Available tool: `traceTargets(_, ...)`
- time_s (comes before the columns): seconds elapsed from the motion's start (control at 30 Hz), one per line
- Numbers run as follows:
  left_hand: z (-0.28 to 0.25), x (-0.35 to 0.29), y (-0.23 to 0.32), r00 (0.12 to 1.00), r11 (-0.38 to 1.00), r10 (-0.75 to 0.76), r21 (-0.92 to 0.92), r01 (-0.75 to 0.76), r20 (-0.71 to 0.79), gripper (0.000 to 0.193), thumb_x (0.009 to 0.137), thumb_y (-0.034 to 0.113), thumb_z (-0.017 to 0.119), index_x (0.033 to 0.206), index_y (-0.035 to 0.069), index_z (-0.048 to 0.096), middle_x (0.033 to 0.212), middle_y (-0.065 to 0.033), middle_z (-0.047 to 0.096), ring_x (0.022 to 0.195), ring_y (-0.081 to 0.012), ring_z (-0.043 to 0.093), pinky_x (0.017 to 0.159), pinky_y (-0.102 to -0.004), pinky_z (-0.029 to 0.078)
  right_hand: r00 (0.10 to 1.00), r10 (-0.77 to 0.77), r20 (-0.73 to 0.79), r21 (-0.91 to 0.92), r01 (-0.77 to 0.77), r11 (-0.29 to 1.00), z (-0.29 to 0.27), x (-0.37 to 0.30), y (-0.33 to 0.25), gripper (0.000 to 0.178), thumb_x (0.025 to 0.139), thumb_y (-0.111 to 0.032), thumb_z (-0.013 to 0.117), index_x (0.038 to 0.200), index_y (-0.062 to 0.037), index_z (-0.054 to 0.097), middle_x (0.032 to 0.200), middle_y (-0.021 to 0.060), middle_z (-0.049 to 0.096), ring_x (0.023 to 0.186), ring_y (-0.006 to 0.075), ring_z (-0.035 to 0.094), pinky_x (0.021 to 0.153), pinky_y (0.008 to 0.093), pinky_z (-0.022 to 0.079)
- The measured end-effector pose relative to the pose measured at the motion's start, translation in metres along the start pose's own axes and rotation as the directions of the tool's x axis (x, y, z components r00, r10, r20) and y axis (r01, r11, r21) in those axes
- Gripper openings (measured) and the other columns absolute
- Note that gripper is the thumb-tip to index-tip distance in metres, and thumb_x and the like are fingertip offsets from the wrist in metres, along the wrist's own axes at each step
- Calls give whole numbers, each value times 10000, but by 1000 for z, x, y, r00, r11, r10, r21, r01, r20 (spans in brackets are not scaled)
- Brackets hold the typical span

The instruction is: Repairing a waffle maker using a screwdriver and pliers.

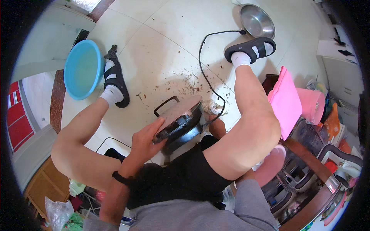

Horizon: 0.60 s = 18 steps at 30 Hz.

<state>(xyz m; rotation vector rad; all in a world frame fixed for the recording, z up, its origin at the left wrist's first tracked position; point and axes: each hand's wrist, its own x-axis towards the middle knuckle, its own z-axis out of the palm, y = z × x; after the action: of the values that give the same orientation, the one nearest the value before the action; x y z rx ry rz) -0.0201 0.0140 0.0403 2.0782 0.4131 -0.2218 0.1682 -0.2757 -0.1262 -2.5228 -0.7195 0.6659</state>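
Note:
A black electric griddle (181, 123) with a pale top and a black loop handle (166, 104) is tilted between my legs. My left hand (148, 139) grips its near left edge, thumb and fingers on either side of the rim. My right arm passes beneath my right thigh. My right hand (217, 126) shows on the griddle's right side, partly hidden by the leg, closed at a stained whitish rag (212, 107). From the griddle a black power cord (201, 57) curves across the floor to its plug by a steel basin (257, 21).
Dark crumbs (189, 82) litter the tiles beyond the griddle. A blue basin (83, 70) of cloudy water stands left of my left slipper (115, 82). On the right are a pink cushion (286, 104), a pink bin (311, 106) and a cluttered rack (308, 158). Plastic bags (58, 210) lie lower left.

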Motion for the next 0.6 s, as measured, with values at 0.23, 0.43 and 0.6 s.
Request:
traceTargets(0.23,2,2,-3,999,996,34,80,-32,-30,675,768,153,809,1398,108,571,1244,-187,682,1039,-365,698,850,-416,563,994,82,-76,180,-67,981,0,-72,22,206,1025,-192,581,1030,-5,668,916,52,689,816,149,630,761,274,507)
traceTargets(0.43,17,11,-4,998,992,50,118,-45,-45,641,777,218,806,1375,136,587,1101,-186,710,884,-386,700,769,-429,551,865,257,-431,533,14,846,-47,-175,63,198,1032,-182,576,1021,-6,665,907,47,683,812,139,621,758,265,500)
traceTargets(0.6,5,-1,-7,992,994,70,94,-61,-101,621,772,213,807,1351,121,605,1024,-197,715,828,-373,696,752,-428,548,525,589,-615,607,-161,778,-148,-226,17,210,1014,-233,635,983,-32,687,911,40,668,808,116,597,687,237,482)
